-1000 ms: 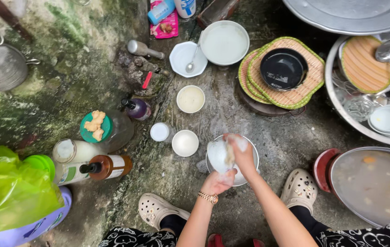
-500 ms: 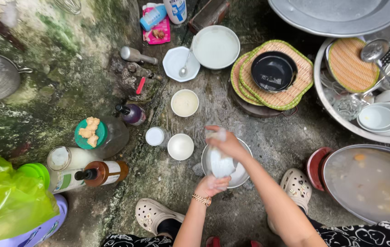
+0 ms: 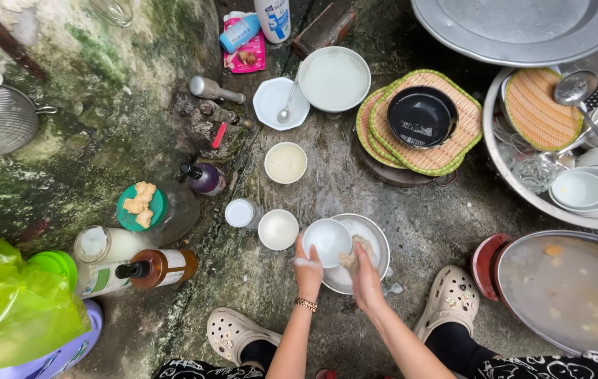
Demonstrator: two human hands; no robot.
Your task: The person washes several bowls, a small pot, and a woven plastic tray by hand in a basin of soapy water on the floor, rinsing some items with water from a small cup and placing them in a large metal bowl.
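Low in the middle of the frame, the left hand grips a small white bowl by its rim, over a soapy metal basin. The right hand is closed on a sponge. Wet and sudsy, the bowl looks slippery and breakable; the rim seems the safest hold. At lower right, a large pan holds cloudy water.

A single head-worn camera looks almost straight down from above the squatting person, at close working height. It faces the wet stone ground, with both forearms entering from the bottom edge and basins cut off at right.
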